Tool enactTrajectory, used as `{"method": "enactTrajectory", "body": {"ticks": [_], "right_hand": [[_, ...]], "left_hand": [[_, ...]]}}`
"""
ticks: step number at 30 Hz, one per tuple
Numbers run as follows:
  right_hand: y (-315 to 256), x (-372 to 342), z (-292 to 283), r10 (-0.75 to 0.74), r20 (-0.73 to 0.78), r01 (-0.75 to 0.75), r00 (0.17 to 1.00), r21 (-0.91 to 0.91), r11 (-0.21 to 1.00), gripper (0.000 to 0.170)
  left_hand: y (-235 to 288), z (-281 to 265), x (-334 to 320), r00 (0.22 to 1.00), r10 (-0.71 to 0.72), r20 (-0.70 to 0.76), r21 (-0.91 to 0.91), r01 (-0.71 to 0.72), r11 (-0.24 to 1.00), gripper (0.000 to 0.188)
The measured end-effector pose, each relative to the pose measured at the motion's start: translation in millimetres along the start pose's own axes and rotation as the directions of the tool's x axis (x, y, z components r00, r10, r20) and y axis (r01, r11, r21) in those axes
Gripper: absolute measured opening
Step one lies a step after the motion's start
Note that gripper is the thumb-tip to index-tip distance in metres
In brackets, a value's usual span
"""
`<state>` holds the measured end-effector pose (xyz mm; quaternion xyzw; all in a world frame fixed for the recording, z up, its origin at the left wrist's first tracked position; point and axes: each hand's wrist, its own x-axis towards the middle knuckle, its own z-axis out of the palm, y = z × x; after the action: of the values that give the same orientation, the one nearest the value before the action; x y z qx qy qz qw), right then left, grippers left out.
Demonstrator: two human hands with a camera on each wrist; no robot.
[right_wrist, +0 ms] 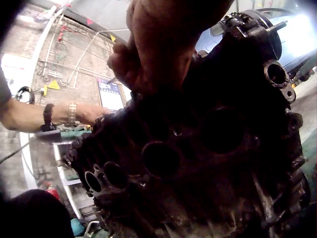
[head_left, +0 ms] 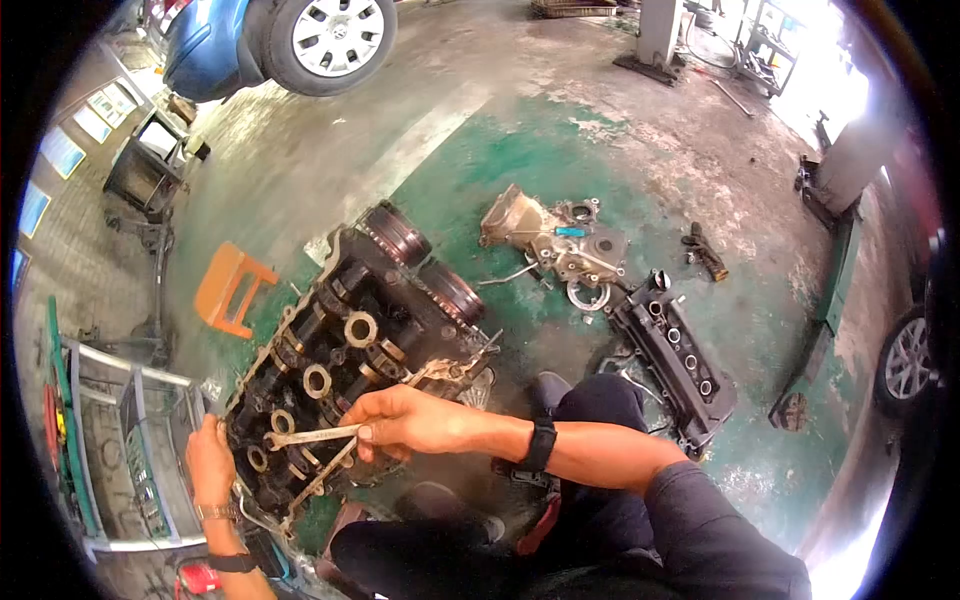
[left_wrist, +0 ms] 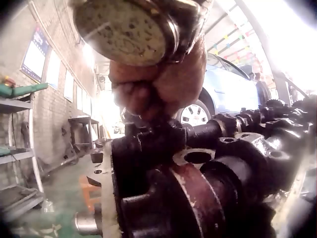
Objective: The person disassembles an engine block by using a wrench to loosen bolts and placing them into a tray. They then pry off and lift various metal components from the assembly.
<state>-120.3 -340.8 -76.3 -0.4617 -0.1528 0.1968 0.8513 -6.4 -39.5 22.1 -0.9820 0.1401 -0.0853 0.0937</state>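
A dark, oily engine (head_left: pixel 335 375) with its camshafts and bearing caps exposed lies at the centre left. My right hand (head_left: pixel 405 420) pinches a metal wrench (head_left: pixel 315 436) by one end, while the wrench's other end lies over the caps at the engine's near-left part. On the engine's left end is my left hand (head_left: pixel 210 465), its fingers bent over the edge. The left wrist view shows that hand (left_wrist: pixel 156 89) with curled fingers against the engine (left_wrist: pixel 228 173), fingertips partly hidden. Seen from the side, my right hand (right_wrist: pixel 158 54) is above the engine (right_wrist: pixel 198 163); the wrench is hidden there.
An orange stool (head_left: pixel 232 290) stands beyond the engine. To the right on the green floor lie a metal engine cover (head_left: pixel 560 240) and a black valve cover (head_left: pixel 680 360). A metal rack (head_left: pixel 130 455) is at the left, a blue car (head_left: pixel 210 50) at the top left.
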Motion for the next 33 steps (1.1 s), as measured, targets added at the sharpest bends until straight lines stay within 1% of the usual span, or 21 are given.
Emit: {"method": "enactTrajectory", "body": {"ticks": [1, 4, 6, 8, 9, 10, 11, 13, 14, 16, 17, 19, 21, 23, 24, 26, 27, 29, 30, 32, 33], "right_hand": [[-0.8, -0.6, -0.2, -0.004, 0.012, 0.004, 1.000, 0.007, 1.000, 0.025], [2.1, -2.3, -3.5, -0.008, 0.008, 0.008, 1.000, 0.010, 1.000, 0.025], [5.0, -0.7, -3.8, -0.009, 0.013, 0.009, 1.000, 0.017, 1.000, 0.024], [2.0, -2.6, -3.3, -0.039, 0.016, 0.038, 0.999, 0.025, 0.999, 0.023], [-0.3, -3.8, -1.9, -0.039, 0.008, 0.039, 0.999, 0.025, 0.999, 0.023], [5.3, -1.4, -3.6, -0.049, 0.007, 0.049, 0.999, 0.020, 0.999, 0.023], [11.1, 1.6, -5.0, -0.059, 0.009, 0.058, 0.998, 0.016, 0.998, 0.023], [12.5, 3.0, -6.0, -0.094, 0.032, 0.094, 0.995, 0.012, 0.996, 0.022], [8.3, -0.1, -4.9, -0.083, 0.013, 0.083, 0.996, -0.004, 0.997, 0.022], [6.2, -1.2, -3.9, -0.081, 0.002, 0.081, 0.997, -0.017, 0.997, 0.022], [6.3, -0.7, -4.4, -0.082, -0.002, 0.082, 0.997, -0.032, 0.996, 0.022], [5.3, 0.2, -4.7, -0.109, 0.036, 0.109, 0.993, 0.007, 0.994, 0.023], [-0.4, -2.4, -3.3, -0.121, 0.048, 0.121, 0.992, -0.008, 0.993, 0.024], [-6.0, -5.0, -0.5, -0.085, 0.022, 0.086, 0.996, -0.028, 0.996, 0.024], [-4.1, -3.4, -0.7, -0.094, 0.026, 0.095, 0.995, -0.047, 0.994, 0.025], [-3.6, -4.4, -0.6, -0.096, 0.026, 0.097, 0.995, -0.041, 0.994, 0.025], [-3.7, -5.0, -0.7, -0.095, 0.026, 0.096, 0.995, -0.031, 0.995, 0.026], [-2.9, -3.9, -1.4, -0.102, 0.038, 0.104, 0.994, -0.037, 0.994, 0.026], [-2.9, -3.4, -1.7, -0.109, 0.047, 0.111, 0.993, -0.041, 0.993, 0.026], [-2.9, -3.7, -1.3, -0.093, 0.038, 0.094, 0.995, -0.022, 0.995, 0.026], [-2.4, -3.4, -0.7, -0.078, 0.024, 0.078, 0.997, 0.001, 0.997, 0.026]], "left_hand": [[2.3, 0.8, 2.6, 1.000, -0.009, 0.026, -0.012, 0.009, 1.000, 0.013], [-0.6, 5.9, 2.8, 1.000, 0.003, -0.013, -0.019, -0.003, 1.000, 0.015], [-6.4, 16.8, 3.2, 0.995, 0.028, -0.093, -0.046, -0.033, 0.998, 0.017], [-10.3, 19.3, 7.6, 0.998, -0.002, -0.066, -0.023, 0.000, 1.000, 0.018], [-6.3, 15.9, 8.5, 0.998, -0.031, -0.049, -0.087, 0.026, 0.996, 0.018], [-9.7, 18.6, 10.9, 0.999, -0.046, -0.012, -0.074, 0.045, 0.996, 0.018], [-11.5, 20.5, 11.7, 1.000, -0.023, -0.020, -0.092, 0.021, 0.996, 0.018], [-13.7, 22.9, 12.8, 0.999, -0.037, -0.029, -0.028, 0.036, 0.999, 0.016], [-9.4, 23.1, 13.9, 0.999, -0.025, -0.042, -0.047, 0.023, 0.999, 0.016], [-1.5, 21.9, 12.7, 0.986, -0.115, -0.123, 0.009, 0.117, 0.993, 0.016], [-5.5, 23.6, 14.4, 0.985, -0.114, -0.131, -0.003, 0.114, 0.993, 0.016], [-20.0, 28.6, 20.9, 0.995, -0.078, -0.069, -0.040, 0.075, 0.996, 0.016], [-22.9, 30.9, 21.4, 0.992, -0.104, -0.072, -0.019, 0.103, 0.995, 0.016], [-20.1, 26.4, 18.3, 0.994, -0.060, -0.087, 0.070, 0.066, 0.995, 0.016], [-16.4, 22.6, 16.7, 0.994, -0.060, -0.093, 0.069, 0.066, 0.995, 0.016], [-8.2, 16.1, 13.5, 0.990, -0.137, -0.036, -0.004, 0.137, 0.991, 0.014], [-9.7, 19.0, 14.6, 0.989, -0.140, -0.040, -0.007, 0.140, 0.990, 0.014], [-15.1, 27.0, 15.6, 0.977, -0.206, -0.048, -0.149, 0.197, 0.969, 0.011], [-17.9, 27.6, 13.4, 0.976, -0.212, -0.050, -0.151, 0.202, 0.968, 0.011], [-18.8, 24.3, 8.4, 0.991, 0.002, -0.130, -0.072, -0.011, 0.997, 0.010], [-15.8, 21.5, 7.8, 0.992, -0.004, -0.130, -0.073, -0.006, 0.997, 0.010]]}}
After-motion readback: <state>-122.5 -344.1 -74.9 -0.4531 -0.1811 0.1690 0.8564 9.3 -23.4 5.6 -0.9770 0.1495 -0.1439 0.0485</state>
